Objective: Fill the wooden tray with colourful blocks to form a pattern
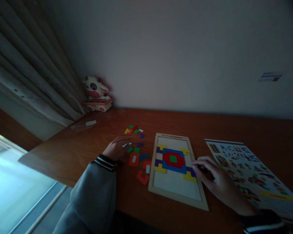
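Framed board (178,197): lies flat, a green square (173,159) at its middle ringed by red pieces (181,160) and blue pieces (182,170).
Right hand (216,180): at the board's right rim, thumb and fingertips close together beside a purple piece (190,171); cannot tell whether they grip anything.
Left hand (116,149): left of the board, well apart from the other, beside loose pieces (136,149); its grip cannot be told.
Good handling: likely a light fingertip push, kept flat, so edges meet flush and neighbours stay put.
Table (185,123): brown, under the board.
Printed sheet (249,172): right of the board.
Cow toy (97,87): beyond the board, leftward, beside a curtain (26,65).
Wall (173,65): pale, behind the board, dimly lit.
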`<action>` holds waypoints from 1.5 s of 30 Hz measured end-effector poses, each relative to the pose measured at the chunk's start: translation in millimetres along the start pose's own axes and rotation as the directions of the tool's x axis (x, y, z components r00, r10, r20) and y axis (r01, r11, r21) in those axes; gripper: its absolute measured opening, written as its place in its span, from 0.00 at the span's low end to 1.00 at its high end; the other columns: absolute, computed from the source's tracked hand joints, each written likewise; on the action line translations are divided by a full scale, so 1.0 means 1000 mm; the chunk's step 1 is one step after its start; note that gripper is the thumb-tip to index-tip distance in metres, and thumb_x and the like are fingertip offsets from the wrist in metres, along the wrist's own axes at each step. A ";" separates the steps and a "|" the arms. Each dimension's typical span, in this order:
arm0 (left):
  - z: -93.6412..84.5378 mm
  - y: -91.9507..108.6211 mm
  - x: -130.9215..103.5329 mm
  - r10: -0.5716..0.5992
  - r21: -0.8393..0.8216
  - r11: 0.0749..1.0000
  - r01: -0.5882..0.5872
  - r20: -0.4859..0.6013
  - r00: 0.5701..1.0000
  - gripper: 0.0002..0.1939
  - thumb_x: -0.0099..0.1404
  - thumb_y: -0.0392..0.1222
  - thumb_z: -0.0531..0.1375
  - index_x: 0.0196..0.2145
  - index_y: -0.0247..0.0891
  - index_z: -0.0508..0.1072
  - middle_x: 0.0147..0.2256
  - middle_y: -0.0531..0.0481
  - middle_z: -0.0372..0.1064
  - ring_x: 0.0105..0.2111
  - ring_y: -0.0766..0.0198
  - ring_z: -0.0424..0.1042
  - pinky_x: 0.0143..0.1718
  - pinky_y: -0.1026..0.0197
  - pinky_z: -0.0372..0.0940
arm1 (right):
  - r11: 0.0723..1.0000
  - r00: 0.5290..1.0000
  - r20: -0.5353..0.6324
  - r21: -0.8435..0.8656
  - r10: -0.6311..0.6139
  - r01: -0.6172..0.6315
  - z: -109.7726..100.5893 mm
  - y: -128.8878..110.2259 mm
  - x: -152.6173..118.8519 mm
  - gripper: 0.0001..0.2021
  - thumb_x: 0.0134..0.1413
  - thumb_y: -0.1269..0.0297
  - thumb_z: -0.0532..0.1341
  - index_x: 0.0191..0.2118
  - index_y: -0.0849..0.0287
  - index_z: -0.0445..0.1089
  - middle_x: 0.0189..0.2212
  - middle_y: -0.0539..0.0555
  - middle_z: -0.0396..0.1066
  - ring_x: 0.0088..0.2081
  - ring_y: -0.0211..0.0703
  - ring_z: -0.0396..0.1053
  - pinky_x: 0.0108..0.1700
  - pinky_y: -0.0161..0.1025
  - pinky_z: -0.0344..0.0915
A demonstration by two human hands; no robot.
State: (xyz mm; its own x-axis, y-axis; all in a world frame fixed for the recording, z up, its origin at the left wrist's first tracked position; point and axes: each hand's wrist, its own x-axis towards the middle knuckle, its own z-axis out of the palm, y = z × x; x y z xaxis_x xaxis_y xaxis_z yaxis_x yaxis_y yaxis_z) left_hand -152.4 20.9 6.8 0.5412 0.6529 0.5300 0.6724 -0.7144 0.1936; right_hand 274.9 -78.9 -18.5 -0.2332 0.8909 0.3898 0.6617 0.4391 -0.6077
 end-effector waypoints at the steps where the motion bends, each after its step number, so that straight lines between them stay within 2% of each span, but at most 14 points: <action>1: -0.004 -0.006 -0.009 -0.016 0.025 1.000 0.015 0.035 0.999 0.14 0.72 0.45 0.53 0.48 0.42 0.77 0.46 0.46 0.77 0.48 0.57 0.75 0.53 0.52 0.70 | 1.000 1.000 0.000 0.001 -0.004 0.004 0.000 0.000 0.000 0.08 0.64 0.57 0.58 0.45 0.51 0.70 0.43 0.54 0.68 0.44 0.45 0.70 0.45 0.41 0.71; 4: -0.007 -0.014 -0.026 -0.085 0.086 0.993 0.076 0.103 0.991 0.16 0.70 0.49 0.55 0.49 0.42 0.77 0.49 0.45 0.76 0.49 0.55 0.75 0.53 0.51 0.69 | 1.000 1.000 -0.006 0.002 -0.006 0.006 0.000 0.000 0.000 0.08 0.64 0.57 0.58 0.45 0.51 0.70 0.43 0.54 0.68 0.44 0.45 0.70 0.45 0.42 0.71; 9: 0.001 -0.011 -0.021 -0.246 0.138 0.961 0.240 0.031 0.969 0.17 0.71 0.48 0.52 0.48 0.41 0.77 0.48 0.45 0.76 0.48 0.56 0.75 0.54 0.51 0.68 | 1.000 0.999 -0.042 -0.004 -0.003 0.003 0.000 0.002 0.000 0.09 0.63 0.56 0.58 0.44 0.51 0.71 0.42 0.54 0.70 0.43 0.46 0.71 0.44 0.43 0.72; 12: 0.005 -0.008 -0.015 -0.228 0.120 0.968 0.222 0.036 0.973 0.18 0.72 0.46 0.50 0.48 0.41 0.76 0.48 0.45 0.76 0.48 0.57 0.75 0.54 0.52 0.68 | 1.000 0.999 -0.041 -0.008 0.004 -0.004 0.000 0.002 0.001 0.09 0.63 0.56 0.58 0.44 0.51 0.71 0.42 0.54 0.70 0.43 0.46 0.71 0.44 0.43 0.72; 16: 0.009 -0.004 -0.012 -0.164 0.112 0.981 0.157 0.061 0.985 0.15 0.71 0.46 0.53 0.46 0.41 0.78 0.50 0.46 0.75 0.52 0.55 0.72 0.57 0.50 0.65 | 1.000 0.999 -0.043 -0.005 0.005 -0.005 0.000 0.001 0.002 0.09 0.63 0.56 0.57 0.43 0.51 0.71 0.41 0.54 0.70 0.42 0.46 0.72 0.43 0.43 0.72; 22: 0.009 -0.003 -0.003 -0.250 0.117 0.962 0.248 0.004 0.968 0.18 0.72 0.45 0.50 0.53 0.41 0.74 0.53 0.44 0.72 0.53 0.54 0.71 0.57 0.48 0.64 | 1.000 0.998 -0.056 -0.012 0.010 -0.011 0.001 0.001 0.002 0.10 0.63 0.55 0.57 0.42 0.52 0.72 0.41 0.55 0.70 0.43 0.46 0.71 0.43 0.42 0.72; 25: 0.015 0.001 0.010 -0.236 0.089 0.969 0.232 0.040 0.971 0.17 0.72 0.47 0.52 0.51 0.41 0.75 0.51 0.44 0.74 0.51 0.54 0.72 0.56 0.49 0.65 | 1.000 0.998 -0.061 -0.025 0.009 -0.010 0.000 0.002 0.003 0.10 0.62 0.55 0.58 0.42 0.52 0.72 0.41 0.55 0.71 0.42 0.47 0.72 0.42 0.42 0.72; 28: 0.026 0.009 0.028 -0.169 0.048 0.985 0.164 0.142 0.975 0.15 0.71 0.48 0.55 0.46 0.42 0.77 0.48 0.47 0.76 0.49 0.57 0.73 0.55 0.55 0.65 | 0.999 0.998 -0.057 -0.030 0.009 -0.011 -0.001 0.001 0.003 0.10 0.62 0.54 0.58 0.42 0.52 0.72 0.41 0.55 0.71 0.42 0.47 0.72 0.43 0.43 0.72; 31: 0.036 0.015 0.043 -0.215 0.073 0.976 0.205 0.196 0.957 0.11 0.67 0.48 0.59 0.40 0.42 0.79 0.41 0.47 0.78 0.42 0.56 0.76 0.50 0.56 0.68 | 0.999 0.998 -0.064 -0.036 0.013 -0.015 -0.002 0.000 0.004 0.10 0.63 0.54 0.57 0.42 0.51 0.72 0.41 0.55 0.72 0.42 0.47 0.72 0.43 0.44 0.72; 34: 0.043 0.017 0.049 -0.285 0.110 0.957 0.268 0.187 0.940 0.07 0.63 0.44 0.62 0.35 0.42 0.79 0.33 0.47 0.78 0.36 0.54 0.77 0.44 0.56 0.69 | 0.999 0.998 -0.066 -0.036 0.017 -0.020 -0.002 -0.001 0.004 0.10 0.63 0.54 0.57 0.42 0.51 0.73 0.41 0.55 0.72 0.43 0.48 0.72 0.44 0.45 0.73; 39: 0.048 0.020 0.052 -0.324 0.101 0.945 0.310 0.177 0.929 0.06 0.60 0.36 0.60 0.32 0.42 0.78 0.32 0.47 0.77 0.36 0.54 0.76 0.44 0.56 0.69 | 0.999 0.998 -0.039 -0.008 0.043 -0.043 -0.002 0.002 0.002 0.10 0.63 0.55 0.57 0.42 0.52 0.72 0.42 0.55 0.71 0.43 0.47 0.72 0.44 0.45 0.73; 45: 0.053 0.022 0.059 -0.372 -0.019 0.925 0.378 0.147 0.917 0.10 0.58 0.37 0.63 0.39 0.40 0.78 0.36 0.46 0.78 0.36 0.54 0.77 0.40 0.55 0.71 | 0.999 0.998 -0.055 0.010 0.032 -0.031 -0.002 -0.001 0.004 0.09 0.63 0.56 0.57 0.41 0.52 0.72 0.41 0.55 0.71 0.42 0.46 0.72 0.42 0.43 0.73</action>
State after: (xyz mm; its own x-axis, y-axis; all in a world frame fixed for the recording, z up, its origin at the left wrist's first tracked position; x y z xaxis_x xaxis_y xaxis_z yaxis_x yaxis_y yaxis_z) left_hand -78.9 57.4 -1.2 0.3200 0.9010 0.2928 0.8176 -0.4188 0.3951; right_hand 274.2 -76.5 -15.1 -0.1725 0.8966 0.4080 0.6617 0.4123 -0.6263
